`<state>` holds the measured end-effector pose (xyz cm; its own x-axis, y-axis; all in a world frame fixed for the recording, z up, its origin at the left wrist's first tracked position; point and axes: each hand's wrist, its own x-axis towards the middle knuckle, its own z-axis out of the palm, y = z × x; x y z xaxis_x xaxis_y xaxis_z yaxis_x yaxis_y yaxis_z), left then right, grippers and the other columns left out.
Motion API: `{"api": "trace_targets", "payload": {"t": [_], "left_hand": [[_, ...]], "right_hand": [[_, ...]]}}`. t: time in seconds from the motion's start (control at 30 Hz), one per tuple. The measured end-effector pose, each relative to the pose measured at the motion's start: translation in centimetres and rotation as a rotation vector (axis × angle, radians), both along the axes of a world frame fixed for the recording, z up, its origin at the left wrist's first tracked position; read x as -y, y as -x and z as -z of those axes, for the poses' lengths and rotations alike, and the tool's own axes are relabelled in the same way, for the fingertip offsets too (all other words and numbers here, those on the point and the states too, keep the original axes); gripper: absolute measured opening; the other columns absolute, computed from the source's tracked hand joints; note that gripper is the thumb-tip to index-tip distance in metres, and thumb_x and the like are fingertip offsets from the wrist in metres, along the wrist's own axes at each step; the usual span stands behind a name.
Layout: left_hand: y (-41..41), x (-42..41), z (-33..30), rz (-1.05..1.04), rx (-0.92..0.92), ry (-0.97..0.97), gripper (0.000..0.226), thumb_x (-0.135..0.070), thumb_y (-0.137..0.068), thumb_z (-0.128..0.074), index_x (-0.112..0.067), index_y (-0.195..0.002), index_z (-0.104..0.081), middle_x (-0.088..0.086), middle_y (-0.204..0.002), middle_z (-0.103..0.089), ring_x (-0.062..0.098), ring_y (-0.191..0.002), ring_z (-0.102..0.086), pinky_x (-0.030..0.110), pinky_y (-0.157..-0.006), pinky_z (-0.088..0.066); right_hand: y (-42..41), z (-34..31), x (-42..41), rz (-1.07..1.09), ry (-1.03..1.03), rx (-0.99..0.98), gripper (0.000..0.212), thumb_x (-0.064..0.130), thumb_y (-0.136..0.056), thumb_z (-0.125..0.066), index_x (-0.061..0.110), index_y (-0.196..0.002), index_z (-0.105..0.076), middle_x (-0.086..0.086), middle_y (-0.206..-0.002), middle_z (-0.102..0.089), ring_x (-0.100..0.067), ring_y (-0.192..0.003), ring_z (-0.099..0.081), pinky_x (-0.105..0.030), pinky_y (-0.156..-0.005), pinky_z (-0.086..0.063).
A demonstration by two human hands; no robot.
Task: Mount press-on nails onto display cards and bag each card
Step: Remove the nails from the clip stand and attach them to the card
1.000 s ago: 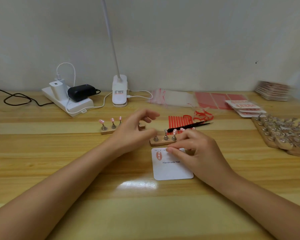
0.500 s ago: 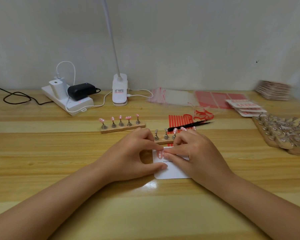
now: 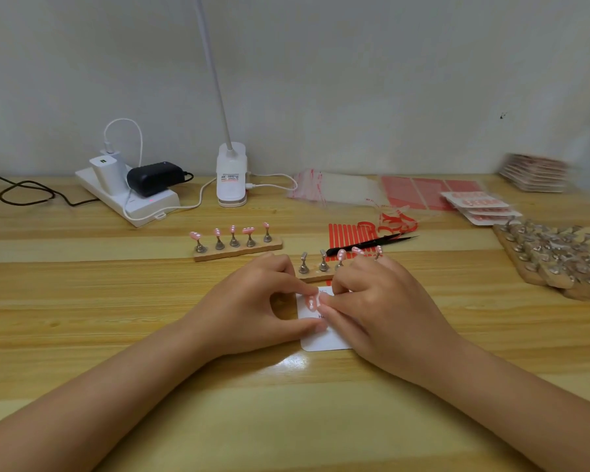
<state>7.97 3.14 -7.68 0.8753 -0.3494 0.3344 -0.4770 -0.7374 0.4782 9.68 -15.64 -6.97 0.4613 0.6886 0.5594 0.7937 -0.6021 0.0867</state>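
A white display card (image 3: 324, 340) lies flat on the wooden table. A pink press-on nail (image 3: 311, 303) with white dots sits near its top left corner. My left hand (image 3: 252, 311) curls its index finger down onto the nail, and its thumb presses the card's left edge. My right hand (image 3: 378, 311) covers the card's right half, its curled fingertips meeting the left index finger at the nail. Just behind the hands, a small wooden stand (image 3: 312, 276) has two bare metal pegs and pink nails on the others. A second stand (image 3: 235, 252) farther left carries several pink nails.
Black tweezers (image 3: 368, 243) lie on red adhesive strips (image 3: 348, 233) behind the near stand. Clear bags (image 3: 338, 189) and bagged cards (image 3: 481, 206) lie at the back right. A pile of stands (image 3: 559, 264) fills the right. A power strip (image 3: 130, 202) and lamp base (image 3: 231, 180) stand at the back.
My left hand came back from the stands to the card and now meets my right fingertips at the nail. My right hand shifted slightly toward the card's top.
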Motion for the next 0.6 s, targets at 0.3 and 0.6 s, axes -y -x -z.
{"api": "trace_targets", "payload": {"t": [0.3,0.6], "left_hand": [[0.1,0.2,-0.6,0.006,-0.012,-0.078,0.052,-0.061,-0.067,-0.06,-0.025,-0.103,-0.069,-0.016,-0.076,-0.046,-0.001,-0.074,-0.043,0.016,-0.063,-0.034],[-2.4,1.1,-2.2,-0.029,0.077,0.195,0.03,-0.019,-0.077,-0.074,-0.021,-0.103,-0.06,-0.013,-0.091,-0.052,-0.001,-0.082,-0.047,0.006,-0.072,-0.035]], "right_hand": [[-0.4,0.5,0.2,0.016,-0.073,-0.158,0.035,0.022,-0.085,-0.054,0.01,-0.054,-0.064,0.004,-0.061,-0.053,-0.016,-0.062,-0.042,-0.032,-0.063,-0.038],[-1.1,0.9,0.5,-0.008,-0.234,-0.437,0.013,0.033,-0.079,-0.069,0.023,-0.083,-0.076,0.004,-0.067,-0.055,-0.012,-0.071,-0.045,-0.008,-0.075,-0.025]]}}
